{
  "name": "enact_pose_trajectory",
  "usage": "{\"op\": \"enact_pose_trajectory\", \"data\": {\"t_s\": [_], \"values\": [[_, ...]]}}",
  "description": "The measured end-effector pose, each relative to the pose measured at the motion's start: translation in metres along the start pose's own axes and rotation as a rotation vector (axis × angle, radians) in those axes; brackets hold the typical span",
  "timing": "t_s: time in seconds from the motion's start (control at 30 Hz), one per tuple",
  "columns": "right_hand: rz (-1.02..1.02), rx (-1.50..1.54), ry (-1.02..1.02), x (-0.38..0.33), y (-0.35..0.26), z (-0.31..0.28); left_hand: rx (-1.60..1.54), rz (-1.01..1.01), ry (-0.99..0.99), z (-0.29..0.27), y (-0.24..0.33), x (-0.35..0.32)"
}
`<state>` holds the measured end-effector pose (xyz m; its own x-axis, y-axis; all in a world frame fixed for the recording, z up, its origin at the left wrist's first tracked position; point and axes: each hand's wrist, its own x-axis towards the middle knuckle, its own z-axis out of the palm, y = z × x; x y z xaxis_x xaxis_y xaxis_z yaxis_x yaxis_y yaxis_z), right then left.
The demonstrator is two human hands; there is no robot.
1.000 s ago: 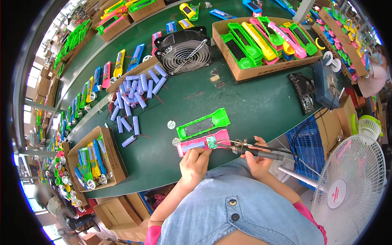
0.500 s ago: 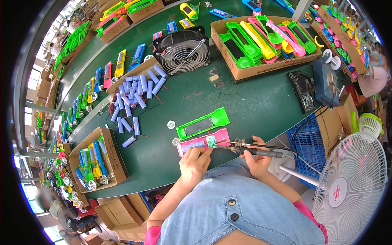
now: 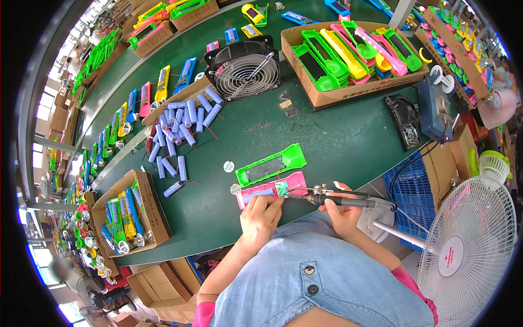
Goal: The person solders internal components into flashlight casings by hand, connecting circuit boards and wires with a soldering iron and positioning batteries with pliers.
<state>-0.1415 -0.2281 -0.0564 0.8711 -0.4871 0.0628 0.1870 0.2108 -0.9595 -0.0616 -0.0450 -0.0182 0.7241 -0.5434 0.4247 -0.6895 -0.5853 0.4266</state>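
Note:
My right hand [image 3: 344, 213] is wrapped round the black handle of a soldering iron [image 3: 351, 201], with a thin metal guide tube along its top. The iron's tip points left, at a small green circuit board [image 3: 282, 188] in a pink plastic flashlight casing [image 3: 297, 181]. My left hand [image 3: 261, 219] has its fingers closed at the casing's near edge, just below the board; the exact pinch is hidden. A purple cylindrical battery [image 3: 260, 193] lies in the casing, and a round reflector [image 3: 235, 188] is at its left end. Directly beyond lies a green casing piece [image 3: 271, 164].
Loose purple batteries [image 3: 182, 122] are heaped at the left, behind a carton of finished casings [image 3: 158, 212]. A black fan [image 3: 245, 71] and a box of coloured casings [image 3: 321, 90] stand farther back. A blue soldering station [image 3: 434, 111] sits right; a white fan [image 3: 468, 250] stands beside the table.
My right hand and the soldering iron have shifted very slightly, the tip staying by the circuit board. My left hand stays almost in place at the casing.

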Motion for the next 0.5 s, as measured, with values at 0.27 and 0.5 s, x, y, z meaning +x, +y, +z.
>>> {"op": "enact_pose_trajectory", "data": {"t_s": [0.27,0.5], "values": [[-0.048,-0.017,0.073,0.019,-0.009,-0.006,0.038,-0.064,-0.045,-0.002,0.006,0.002],[-0.229,-0.017,0.028,0.033,0.009,-0.034,0.135,-0.267,0.083,-0.021,-0.023,0.039]]}}
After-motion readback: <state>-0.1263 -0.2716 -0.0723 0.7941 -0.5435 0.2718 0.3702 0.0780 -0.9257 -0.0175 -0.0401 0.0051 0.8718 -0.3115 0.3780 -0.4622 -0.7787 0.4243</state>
